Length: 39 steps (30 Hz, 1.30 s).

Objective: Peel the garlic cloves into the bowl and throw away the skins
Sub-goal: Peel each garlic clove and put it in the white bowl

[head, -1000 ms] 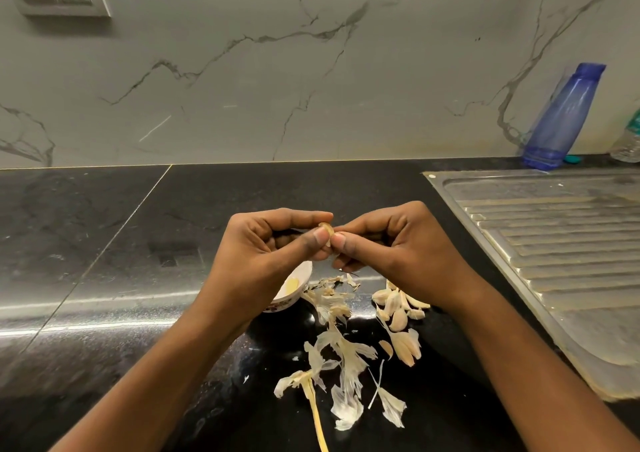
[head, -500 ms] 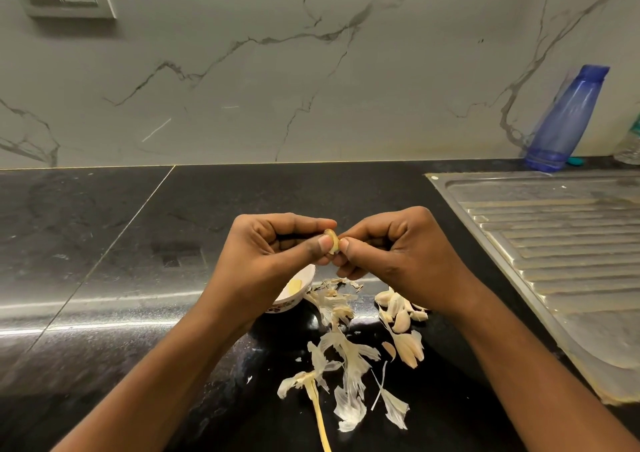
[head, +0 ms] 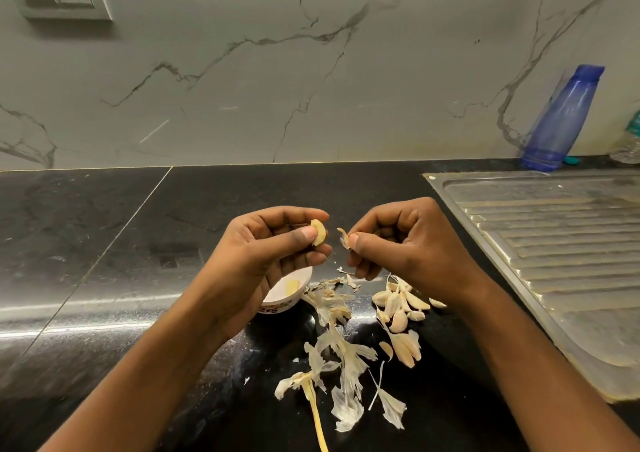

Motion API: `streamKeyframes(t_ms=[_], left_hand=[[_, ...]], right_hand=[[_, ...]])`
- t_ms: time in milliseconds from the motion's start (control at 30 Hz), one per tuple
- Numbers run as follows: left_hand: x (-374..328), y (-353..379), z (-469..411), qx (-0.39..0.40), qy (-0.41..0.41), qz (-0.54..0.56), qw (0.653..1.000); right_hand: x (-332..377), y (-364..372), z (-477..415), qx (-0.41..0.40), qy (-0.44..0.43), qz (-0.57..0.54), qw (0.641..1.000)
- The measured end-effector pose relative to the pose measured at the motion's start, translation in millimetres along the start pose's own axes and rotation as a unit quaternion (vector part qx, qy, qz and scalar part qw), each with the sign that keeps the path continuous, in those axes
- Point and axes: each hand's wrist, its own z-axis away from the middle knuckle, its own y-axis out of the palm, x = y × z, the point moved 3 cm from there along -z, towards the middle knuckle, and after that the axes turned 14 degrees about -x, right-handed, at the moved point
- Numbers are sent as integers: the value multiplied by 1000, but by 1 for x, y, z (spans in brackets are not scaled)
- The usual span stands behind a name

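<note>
The left hand [head: 263, 261] pinches a bare, pale-yellow clove [head: 318, 233] between thumb tip and forefinger. The clove stands roughly upright, its long axis running up and down past the thumb tip, and it looks fully stripped. Just beside it, apart by a small gap, the right hand [head: 408, 244] pinches a scrap of skin [head: 344, 237] between thumb and forefinger. The coming move, as I judge it, is a drop: the bowl [head: 277, 308] sits on the countertop [head: 104, 244] below the left hand and slightly toward the person, partly hidden by the palm, so the left hand is much the nearer one and need only lower and let go. Inside the bowl one yellowish peeled piece [head: 292, 287] shows; the rest of its interior is covered. Under the right hand lies a cluster of unpeeled cloves [head: 398, 308], touching one another, and between them and the bowl, running toward the near edge of the countertop, a scatter of loose skins [head: 341, 354] with a dry stalk [head: 317, 413]. Many cloves remain, and the skins are not yet cleared. Toward the right edge lies the steel drainboard [head: 554, 244], a blue bottle [head: 564, 119] behind it against the wall.
</note>
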Motion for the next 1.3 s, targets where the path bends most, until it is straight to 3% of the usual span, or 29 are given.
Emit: streamKeyframes(t_ms=[267, 433, 667, 967, 1300], left_hand=[[-5, -8, -3, -21, 18, -56, 998], [-15, -17, -4, -29, 58, -162, 985], [-22, -35, -10, -74, 135, -324, 933], [-13, -33, -13, -56, 174, -531, 828], [-11, -30, -12, -54, 204, -544, 812]], right_hand=[[2, 1, 5, 139, 40, 15, 989], [-1, 6, 8, 203, 54, 41, 977], [-2, 5, 7, 204, 51, 69, 975], [-9, -36, -3, 127, 75, 139, 979], [-26, -32, -1, 210, 134, 238, 939]])
